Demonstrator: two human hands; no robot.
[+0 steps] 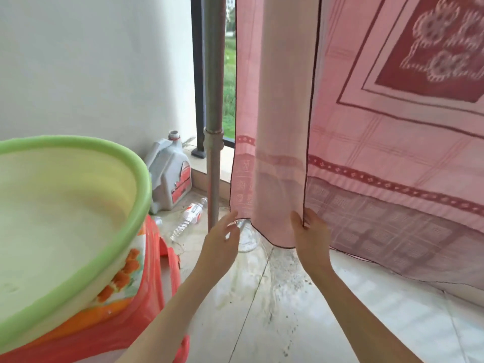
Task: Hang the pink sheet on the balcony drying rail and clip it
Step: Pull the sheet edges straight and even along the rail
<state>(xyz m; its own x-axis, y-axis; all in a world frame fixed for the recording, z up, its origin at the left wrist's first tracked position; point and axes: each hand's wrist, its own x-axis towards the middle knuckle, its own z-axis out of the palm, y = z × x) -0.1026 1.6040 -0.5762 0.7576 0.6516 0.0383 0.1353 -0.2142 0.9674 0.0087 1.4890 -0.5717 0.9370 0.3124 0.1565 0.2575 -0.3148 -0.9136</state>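
The head view looks down at a balcony corner. The pink sheet (366,142) hangs in thin, slightly see-through folds from somewhere above the frame down to just over the floor (301,305); whatever it hangs from is out of sight. Its weave shows a faint check, a dark piped hem, a band of small maroon motifs low down, and a maroon square with pale floral shapes at the upper right. The left part is doubled into a narrow vertical fold whose rounded lower end sits between the 2 hands.

The right hand (310,233) pinches the dark hem of that fold, thumb in front and fingers behind the cloth. The left hand (222,237) is spread, its fingertips touching the fold's lower left corner without closing on it.

At the left, a round plastic basin (78,231) with a smooth cream inside and a thick green rim holds nothing that can be seen; it sits on an orange-red mesh basket (154,271). Behind, against the white wall (91,61), stands a grey ribbed jug (171,174) with a red label, its neck uncapped. A clear crushed bottle (190,216) lies on the pale, stained tiles beside a grey metal pole (214,113) with a collar joint. A dark railing post (197,74) stands behind it.
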